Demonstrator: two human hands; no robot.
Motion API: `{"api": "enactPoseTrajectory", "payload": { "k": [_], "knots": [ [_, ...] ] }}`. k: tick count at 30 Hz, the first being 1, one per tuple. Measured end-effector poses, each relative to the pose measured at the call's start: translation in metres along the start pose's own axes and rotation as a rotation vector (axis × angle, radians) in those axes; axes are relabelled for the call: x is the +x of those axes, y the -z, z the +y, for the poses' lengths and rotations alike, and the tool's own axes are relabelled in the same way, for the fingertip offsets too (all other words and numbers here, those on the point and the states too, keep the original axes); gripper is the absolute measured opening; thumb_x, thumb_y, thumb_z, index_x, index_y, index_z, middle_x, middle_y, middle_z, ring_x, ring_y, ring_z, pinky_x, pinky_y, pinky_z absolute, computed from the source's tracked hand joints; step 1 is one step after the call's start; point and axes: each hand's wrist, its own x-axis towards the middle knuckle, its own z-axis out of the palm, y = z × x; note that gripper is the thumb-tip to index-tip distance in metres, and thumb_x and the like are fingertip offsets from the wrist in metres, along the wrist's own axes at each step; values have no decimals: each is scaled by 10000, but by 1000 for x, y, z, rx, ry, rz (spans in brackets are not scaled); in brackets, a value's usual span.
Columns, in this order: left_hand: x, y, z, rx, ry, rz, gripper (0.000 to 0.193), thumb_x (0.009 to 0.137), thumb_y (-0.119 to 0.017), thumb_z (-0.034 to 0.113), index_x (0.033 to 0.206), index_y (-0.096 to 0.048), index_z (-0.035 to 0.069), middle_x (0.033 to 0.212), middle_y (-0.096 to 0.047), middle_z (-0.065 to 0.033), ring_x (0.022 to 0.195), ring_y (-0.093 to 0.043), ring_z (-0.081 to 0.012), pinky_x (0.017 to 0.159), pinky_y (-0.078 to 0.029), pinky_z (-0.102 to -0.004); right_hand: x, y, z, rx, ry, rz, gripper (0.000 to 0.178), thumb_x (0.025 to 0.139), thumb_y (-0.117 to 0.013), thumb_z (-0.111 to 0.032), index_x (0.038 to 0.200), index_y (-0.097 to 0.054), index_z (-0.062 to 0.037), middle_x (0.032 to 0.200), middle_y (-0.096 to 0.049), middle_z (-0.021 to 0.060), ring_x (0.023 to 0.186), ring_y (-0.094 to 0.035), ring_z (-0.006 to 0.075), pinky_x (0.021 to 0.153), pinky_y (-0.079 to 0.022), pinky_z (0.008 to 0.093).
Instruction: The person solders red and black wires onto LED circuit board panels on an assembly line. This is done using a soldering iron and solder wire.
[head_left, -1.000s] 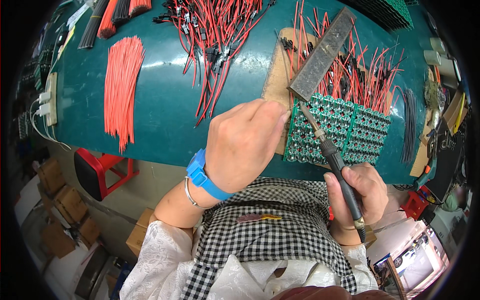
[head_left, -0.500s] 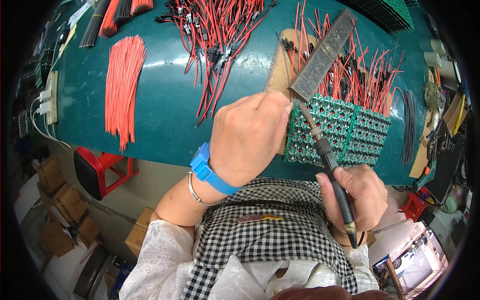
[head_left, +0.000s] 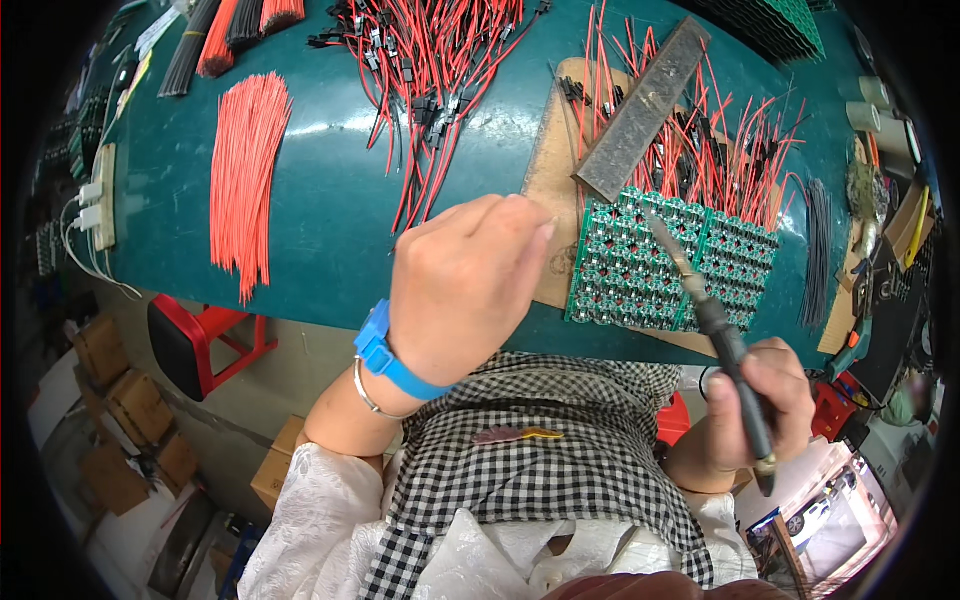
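My right hand (head_left: 760, 405) grips a soldering iron (head_left: 722, 335) by its dark handle. The bare tip points up and left, over a panel of green circuit boards (head_left: 625, 270) with rows of small parts. My left hand (head_left: 470, 270), with a blue band on its wrist, is closed just left of the panel. Its fingers are pinched together, and whatever they hold is hidden. Red and black wires (head_left: 690, 150) with connectors fan out behind the panel. A dark flat metal bar (head_left: 645, 110) lies slantwise across them, its near end by the panel's upper left corner.
Under the panel lies a tan board (head_left: 552, 180). A heap of red and black connector wires (head_left: 430, 70) is at the back; a red wire bundle (head_left: 248, 180) lies left, black wires (head_left: 818, 250) right. A power strip (head_left: 104, 195) sits at the table's left edge.
My left hand has drawn back left and slightly down from the panel's corner. The soldering iron in my right hand has moved right and down, away from that corner.
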Motion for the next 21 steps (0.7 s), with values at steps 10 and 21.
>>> {"api": "enactPoseTrajectory", "payload": {
  "k": [10,21],
  "knots": [
    [0,8,22,-28,7,-10,131,788,-744,-55,867,-676,25,677,-583,-65,530,-542,-171,502,-427,-289,-20,27,18,-50,-158,338,396,850,-813,-236,1064,-626,40,756,-626,104,651,-595,195,634,-477,322],
    [-3,-31,43,-79,-137,-181,197,751,-771,-16,899,-651,33,1086,-700,-106,793,-707,-275,644,-575,-352,68,11,77,-3,88,-149,271,744,-750,116,958,-660,-25,835,-666,105,710,-631,211,634,-513,293]
  ]
}}
